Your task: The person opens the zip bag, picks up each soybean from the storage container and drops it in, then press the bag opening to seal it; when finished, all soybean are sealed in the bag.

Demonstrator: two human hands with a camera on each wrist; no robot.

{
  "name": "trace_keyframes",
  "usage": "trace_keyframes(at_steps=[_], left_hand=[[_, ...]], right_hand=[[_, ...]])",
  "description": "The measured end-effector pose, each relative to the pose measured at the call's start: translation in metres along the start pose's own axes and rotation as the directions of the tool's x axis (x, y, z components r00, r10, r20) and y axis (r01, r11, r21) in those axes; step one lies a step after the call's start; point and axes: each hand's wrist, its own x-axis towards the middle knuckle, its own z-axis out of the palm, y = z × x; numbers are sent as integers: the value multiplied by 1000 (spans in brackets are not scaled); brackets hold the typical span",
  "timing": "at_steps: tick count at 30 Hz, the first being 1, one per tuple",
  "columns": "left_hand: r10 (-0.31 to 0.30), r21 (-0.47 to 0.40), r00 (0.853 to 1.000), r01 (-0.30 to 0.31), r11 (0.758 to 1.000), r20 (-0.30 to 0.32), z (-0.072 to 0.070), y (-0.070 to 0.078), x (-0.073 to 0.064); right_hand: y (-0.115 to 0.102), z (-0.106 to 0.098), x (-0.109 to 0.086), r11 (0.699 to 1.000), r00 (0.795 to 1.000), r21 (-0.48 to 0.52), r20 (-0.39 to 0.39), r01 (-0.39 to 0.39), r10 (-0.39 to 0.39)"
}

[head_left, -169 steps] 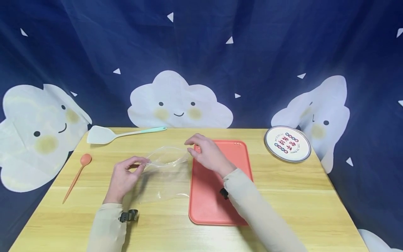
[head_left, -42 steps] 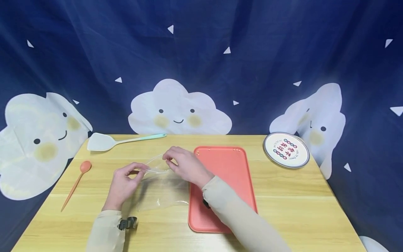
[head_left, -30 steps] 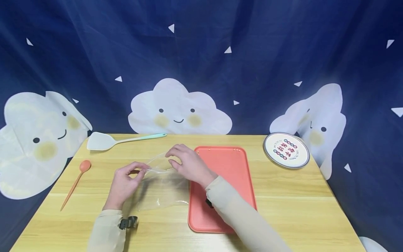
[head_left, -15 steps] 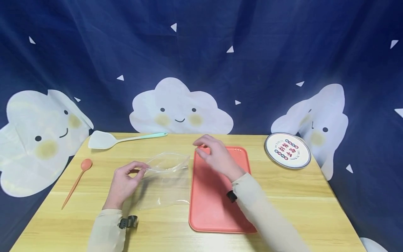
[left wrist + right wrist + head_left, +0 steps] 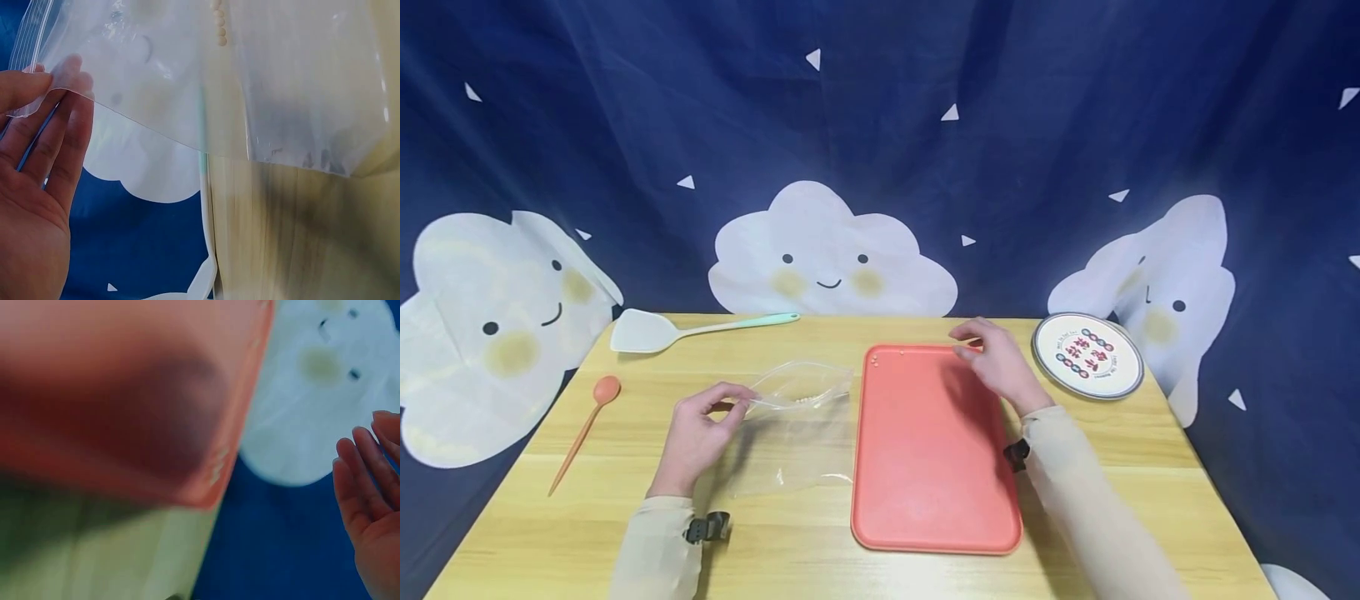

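My left hand point(image 5: 696, 433) pinches the left end of the mouth of a clear zip bag point(image 5: 793, 458). The bag lies over the wooden table with its mouth parted, and a short row of small pale beads point(image 5: 220, 28) shows through the plastic. To its right is a flat coral-red tray point(image 5: 928, 475). My right hand point(image 5: 1000, 367) hovers around the tray's far right corner, fingers loosely bent, nothing seen between them. A few beads point(image 5: 875, 361) sit in the tray's far left corner; more pale beads point(image 5: 217, 464) appear at its far right corner in the right wrist view.
An orange spoon point(image 5: 587, 425) lies at the left. Behind it, a white spatula point(image 5: 643, 332) with a mint handle rests along the back edge. A round printed plate point(image 5: 1086, 358) stands at the back right. A blue cloud-patterned curtain point(image 5: 880, 125) hangs behind the table.
My right hand has left the bag's mouth and travelled right, across the tray to its far right corner. My left hand keeps its pinch on the bag, almost unmoved.
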Motion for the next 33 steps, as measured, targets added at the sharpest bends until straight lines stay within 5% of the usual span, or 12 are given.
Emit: trace_keyframes(at_steps=[10,18,33], left_hand=[[-10,-5,1000,10,1000,8,1,0,0],[-1,9,1000,1,1000,12,0,1,1],[-11,30,1000,10,999,14,-1,0,0]], right_hand=[[42,-1,4,975,993,-209,79,-74,92],[57,10,10,933,991,-357,112,-34,79],[68,20,15,908,989,-416,145,45,18]])
